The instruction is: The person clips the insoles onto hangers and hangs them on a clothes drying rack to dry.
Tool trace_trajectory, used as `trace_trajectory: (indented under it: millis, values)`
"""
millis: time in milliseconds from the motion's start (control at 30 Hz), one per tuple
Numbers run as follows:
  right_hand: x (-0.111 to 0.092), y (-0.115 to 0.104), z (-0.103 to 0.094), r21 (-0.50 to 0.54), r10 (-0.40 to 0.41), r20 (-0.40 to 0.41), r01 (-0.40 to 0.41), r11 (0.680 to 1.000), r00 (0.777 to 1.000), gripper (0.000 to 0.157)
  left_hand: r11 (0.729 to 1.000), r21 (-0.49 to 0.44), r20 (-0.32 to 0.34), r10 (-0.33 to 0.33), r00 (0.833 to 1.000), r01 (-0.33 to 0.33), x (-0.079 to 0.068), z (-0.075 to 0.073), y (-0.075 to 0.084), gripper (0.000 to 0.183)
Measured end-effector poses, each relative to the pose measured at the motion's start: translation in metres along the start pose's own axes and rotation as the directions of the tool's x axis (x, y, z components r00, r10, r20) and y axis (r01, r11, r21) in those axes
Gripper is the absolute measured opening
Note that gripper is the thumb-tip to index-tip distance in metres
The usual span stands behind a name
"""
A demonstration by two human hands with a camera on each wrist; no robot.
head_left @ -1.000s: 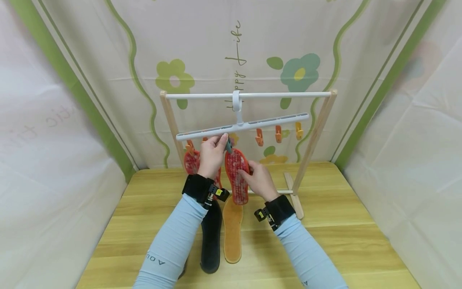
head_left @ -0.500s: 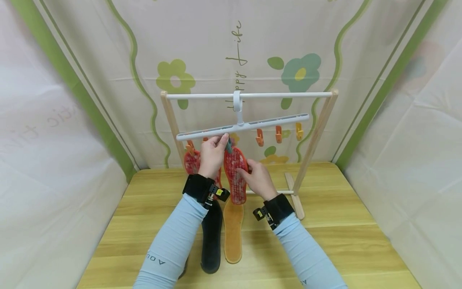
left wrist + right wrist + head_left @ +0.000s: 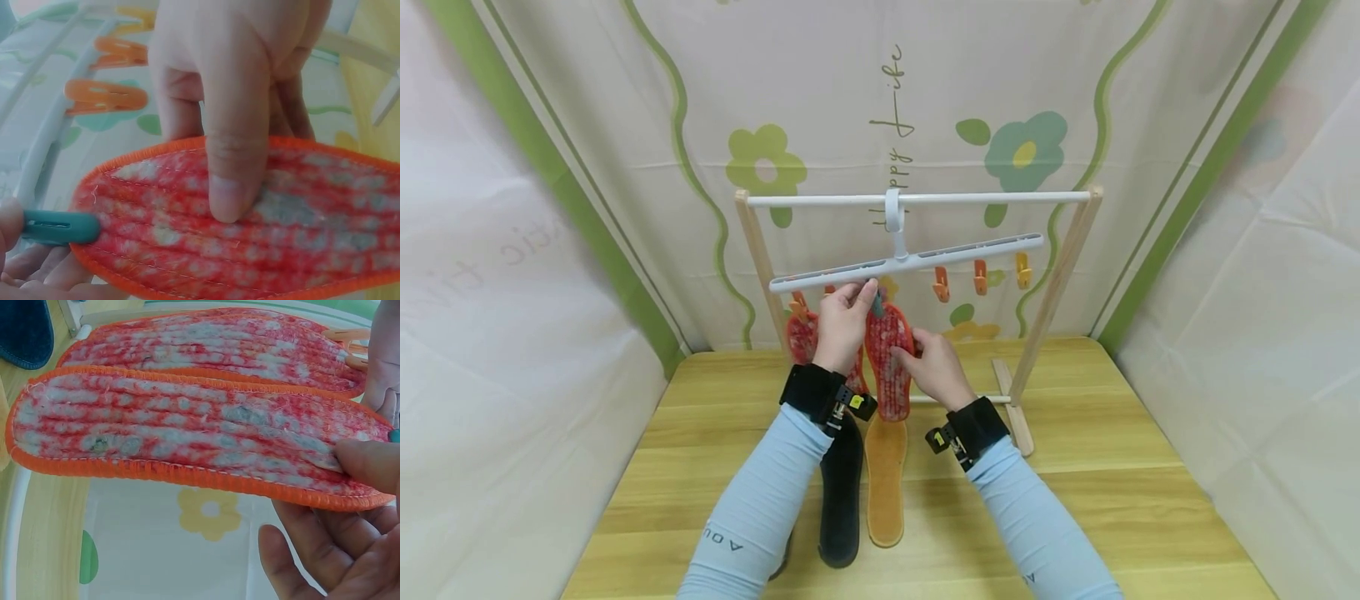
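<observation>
A red-and-white patterned insole (image 3: 889, 367) with an orange edge hangs upright under the white hanger (image 3: 842, 274). My right hand (image 3: 942, 367) pinches it by its side, thumb on the front face and fingers behind. At the insole's top end sits a teal clothespin (image 3: 61, 227), its tip overlapping the orange edge in the left wrist view. My left hand (image 3: 841, 323) pinches that clothespin just below the hanger bar. Partly hidden behind the left hand, more red insole (image 3: 200, 347) hangs from orange clips (image 3: 798, 305) at the hanger's left end.
The tilted hanger hooks over the white rail (image 3: 1000, 197) of a wooden-legged rack (image 3: 1056, 292). Orange and yellow clips (image 3: 980, 277) dangle from its right half. A black insole (image 3: 840, 500) and a tan insole (image 3: 886, 483) lie on the wooden table (image 3: 1075, 500), before a patterned curtain.
The red insole has shifted slightly up and left with the right hand. The left hand stays at the teal clothespin, almost unmoved.
</observation>
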State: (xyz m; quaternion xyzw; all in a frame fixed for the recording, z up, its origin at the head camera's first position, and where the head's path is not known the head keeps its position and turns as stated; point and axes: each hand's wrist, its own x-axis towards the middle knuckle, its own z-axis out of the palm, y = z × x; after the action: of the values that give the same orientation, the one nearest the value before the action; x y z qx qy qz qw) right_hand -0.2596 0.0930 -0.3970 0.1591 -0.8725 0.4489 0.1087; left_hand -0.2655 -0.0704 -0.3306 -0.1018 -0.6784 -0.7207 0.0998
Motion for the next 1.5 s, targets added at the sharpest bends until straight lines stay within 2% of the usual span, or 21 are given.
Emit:
trace_trajectory:
  millis: [100,233,1000,1233,1500]
  values:
    - [0.002,0.003,0.001,-0.001,0.012,-0.003,-0.012,1.0,1.0,0.02,1.0,0.012,-0.012,-0.002,1.0,0.002,0.006,0.0,-0.014,0.04]
    - [0.005,0.007,0.002,-0.003,0.022,-0.003,-0.022,1.0,1.0,0.022,1.0,0.028,-0.004,-0.014,1.0,0.014,0.004,0.0,-0.014,0.04]
    - [0.014,0.029,0.0,0.003,0.088,0.016,-0.089,0.996,0.996,0.027,0.995,0.1,0.078,0.007,0.997,-0.015,-0.01,-0.003,-0.013,0.056]
    - [0.015,0.035,-0.001,0.024,0.101,0.022,-0.102,0.995,0.995,0.034,0.996,0.089,0.084,0.019,0.996,-0.026,-0.018,-0.008,-0.014,0.056]
    - [0.012,0.04,-0.004,0.03,0.129,0.028,-0.13,0.991,0.991,0.04,0.996,0.084,0.083,0.031,0.996,-0.038,-0.036,-0.02,-0.019,0.06]
